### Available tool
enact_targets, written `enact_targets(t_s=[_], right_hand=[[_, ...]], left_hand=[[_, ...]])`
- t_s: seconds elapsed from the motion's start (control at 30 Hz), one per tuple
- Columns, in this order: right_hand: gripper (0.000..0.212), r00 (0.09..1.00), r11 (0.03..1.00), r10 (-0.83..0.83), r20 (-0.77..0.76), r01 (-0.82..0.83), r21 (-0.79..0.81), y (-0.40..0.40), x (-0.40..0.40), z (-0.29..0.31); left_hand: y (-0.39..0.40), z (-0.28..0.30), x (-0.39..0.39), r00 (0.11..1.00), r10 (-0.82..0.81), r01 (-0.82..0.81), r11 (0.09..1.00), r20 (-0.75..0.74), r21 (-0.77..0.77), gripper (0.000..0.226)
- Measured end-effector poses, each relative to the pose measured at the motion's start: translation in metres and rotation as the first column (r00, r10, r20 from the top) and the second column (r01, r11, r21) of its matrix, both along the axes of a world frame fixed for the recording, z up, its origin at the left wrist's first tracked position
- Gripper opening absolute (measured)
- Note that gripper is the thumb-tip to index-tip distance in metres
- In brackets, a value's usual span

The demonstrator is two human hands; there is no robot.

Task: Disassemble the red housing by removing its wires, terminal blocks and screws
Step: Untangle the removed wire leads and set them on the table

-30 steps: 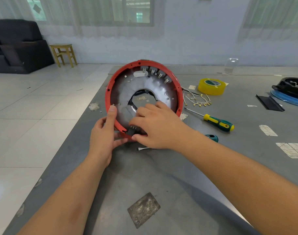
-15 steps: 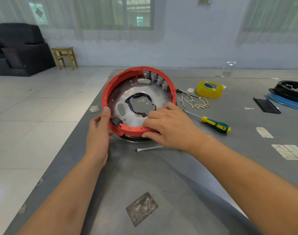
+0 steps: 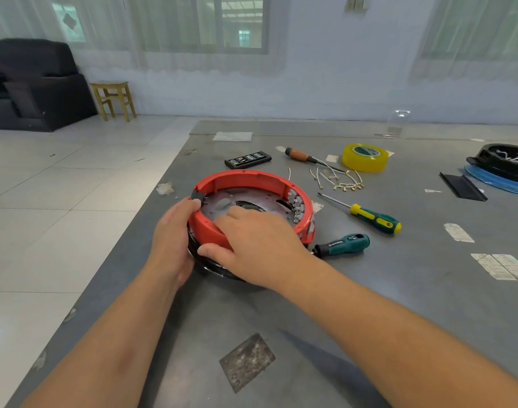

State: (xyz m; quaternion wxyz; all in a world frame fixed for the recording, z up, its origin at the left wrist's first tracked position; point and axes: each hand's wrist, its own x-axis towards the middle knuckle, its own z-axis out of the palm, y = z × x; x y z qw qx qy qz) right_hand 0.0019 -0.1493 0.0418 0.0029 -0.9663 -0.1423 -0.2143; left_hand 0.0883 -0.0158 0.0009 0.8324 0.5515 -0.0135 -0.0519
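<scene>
Both hands: you grip the round red plastic housing (image 3: 240, 179), left hand (image 3: 172, 234) and right hand (image 3: 257, 240) curled on its near rim.
Advice: keep it flat on the grey table (image 3: 369, 304), terminal blocks (image 3: 296, 203) facing the yellow-green screwdriver (image 3: 375, 220).

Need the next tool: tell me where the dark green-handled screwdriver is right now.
In the head view, the dark green-handled screwdriver lies on the grey table, just right of the red housing, nearer than the yellow-and-green screwdriver.

The housing (image 3: 252, 201) lies on the table (image 3: 399, 304), both hands at its six o'clock rim; two screwdrivers (image 3: 375, 220) at three o'clock; loose wires (image 3: 337, 179) and tape roll (image 3: 364, 157) at one o'clock; bit case (image 3: 247, 159) at twelve.
</scene>
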Motion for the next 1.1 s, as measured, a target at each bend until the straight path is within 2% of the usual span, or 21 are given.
enact_targets(t_s=[0.07,0.2,0.3,0.43,0.57,0.7,0.9,1.1], right_hand=[[0.057,1.0,0.999,0.005,-0.031,-0.004,0.034,-0.005,-0.005,0.008],[0.042,0.969,0.983,-0.014,-0.248,0.059,0.173,-0.032,0.007,0.022],[0.035,0.914,0.982,-0.032,-0.405,0.105,0.159,-0.051,0.037,0.028],[0.05,0.841,0.99,-0.062,-0.538,0.121,0.075,-0.053,0.074,0.024],[0.053,0.815,0.994,-0.056,-0.577,0.098,0.041,-0.049,0.102,0.016],[0.056,0.813,0.994,-0.032,-0.582,0.086,0.064,-0.049,0.113,0.004],[0.052,0.825,0.995,-0.022,-0.565,0.074,0.07,-0.049,0.119,-0.003],[0.047,0.851,0.994,-0.051,-0.523,0.093,0.055,-0.044,0.12,-0.007]], left_hand=[[0.004,0.004,0.002,0.999,-0.022,0.023,0.999,-0.022,0.025,0.011],[0.007,0.008,0.005,0.996,-0.026,0.032,0.997,-0.081,0.068,0.044],[0.005,0.01,0.009,0.996,-0.038,0.046,0.993,-0.083,0.108,0.03],[0.009,0.009,0.02,0.993,-0.092,0.105,0.974,-0.073,0.2,0.039],[0.011,-0.002,0.031,0.994,-0.104,0.108,0.952,-0.029,0.285,0.022],[0.015,-0.007,0.04,0.99,-0.134,0.143,0.947,-0.053,0.288,0.022],[0.017,-0.011,0.042,0.985,-0.164,0.17,0.945,-0.044,0.279,0.037],[0.016,-0.012,0.041,0.989,-0.142,0.147,0.945,-0.04,0.291,0.024]])
